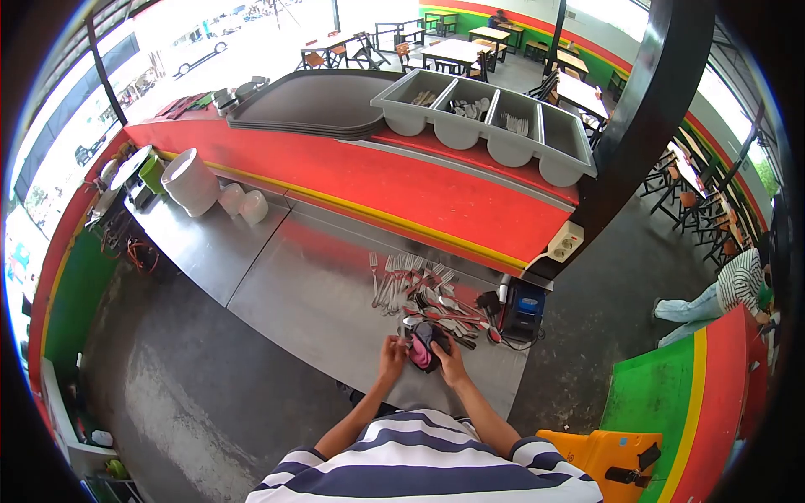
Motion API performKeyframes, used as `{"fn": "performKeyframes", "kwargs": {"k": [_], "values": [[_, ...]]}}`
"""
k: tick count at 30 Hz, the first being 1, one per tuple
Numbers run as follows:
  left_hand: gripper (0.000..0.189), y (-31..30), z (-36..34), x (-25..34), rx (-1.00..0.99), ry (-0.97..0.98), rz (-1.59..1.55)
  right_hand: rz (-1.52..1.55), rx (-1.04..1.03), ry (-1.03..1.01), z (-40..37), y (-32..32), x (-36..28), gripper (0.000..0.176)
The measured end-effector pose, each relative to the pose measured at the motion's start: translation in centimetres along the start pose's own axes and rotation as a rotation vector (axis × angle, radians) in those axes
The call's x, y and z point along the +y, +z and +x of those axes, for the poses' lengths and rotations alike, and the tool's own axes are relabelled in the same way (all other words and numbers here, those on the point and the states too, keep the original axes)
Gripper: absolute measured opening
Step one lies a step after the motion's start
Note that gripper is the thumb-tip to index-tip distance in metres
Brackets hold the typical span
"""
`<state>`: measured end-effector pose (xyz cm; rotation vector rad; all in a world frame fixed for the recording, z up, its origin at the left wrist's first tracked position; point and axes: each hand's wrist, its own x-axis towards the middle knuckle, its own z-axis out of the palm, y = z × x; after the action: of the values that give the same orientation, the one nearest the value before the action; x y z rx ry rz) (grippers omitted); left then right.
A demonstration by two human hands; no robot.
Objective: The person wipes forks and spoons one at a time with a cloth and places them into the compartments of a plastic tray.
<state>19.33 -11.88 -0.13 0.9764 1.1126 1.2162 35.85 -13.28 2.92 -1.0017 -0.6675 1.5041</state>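
My right hand [451, 362] is closed around a bunched cloth [426, 345], dark grey with a pink part, above the near edge of the steel counter. Beside it, on the cloth's left, my left hand [392, 359] pinches a thin, slightly blurred piece of metal cutlery; its exact kind is hard to make out. Just beyond both hands lies a loose pile of spoons and other cutlery [453, 310], some with red handles. Several forks [390, 281] lie side by side at the pile's left, tines pointing away from me.
A grey cutlery bin [545, 159] with compartments and stacked trays [306, 101] rest on the red ledge. White plates [191, 180] and bowls [243, 204] stand at the counter's left. Right of the pile sits a blue-black device [526, 308]. An orange chair [608, 461] is behind me, right.
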Motion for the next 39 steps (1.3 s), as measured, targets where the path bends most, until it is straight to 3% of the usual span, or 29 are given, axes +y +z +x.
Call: {"fn": "performKeyframes", "kwargs": {"k": [2,5,8,11,16,20,26,31,39], "values": [[0.015,1.2,-1.7,0.4,-0.102,-0.04,0.009,0.087,-0.005,0.043,0.0,0.5,0.2,0.048],[0.019,2.0,-3.8,1.9,-0.199,-0.072,0.141,-0.025,-0.072,0.119,-1.6,2.0,-2.7,0.04],[0.02,0.8,-3.9,-2.1,-0.274,-0.091,0.197,-0.07,0.027,0.176,-2.5,2.3,-3.3,0.032],[0.018,1.3,-5.5,-0.4,-0.228,-0.054,0.329,-0.091,0.083,0.127,-2.8,2.2,-2.2,0.028],[0.021,3.5,-8.4,6.2,-0.068,0.029,0.878,-0.15,0.08,0.119,-3.3,2.8,-2.1,0.026],[0.021,3.3,-8.7,6.1,-0.07,0.149,1.183,-0.163,0.113,0.075,-3.5,3.2,-1.5,0.027],[0.014,2.3,-8.7,5.1,-0.181,0.192,1.198,-0.108,0.108,0.073,-3.9,3.1,-1.6,0.027],[0.011,2.1,-8.6,4.3,-0.251,0.1,0.901,-0.017,0.18,0.079,-3.7,2.4,-2.5,0.028],[0.033,1.8,-8.4,6.6,-0.365,-0.048,0.613,0.057,0.178,0.091,-3.4,1.5,-2.1,0.028]]}}
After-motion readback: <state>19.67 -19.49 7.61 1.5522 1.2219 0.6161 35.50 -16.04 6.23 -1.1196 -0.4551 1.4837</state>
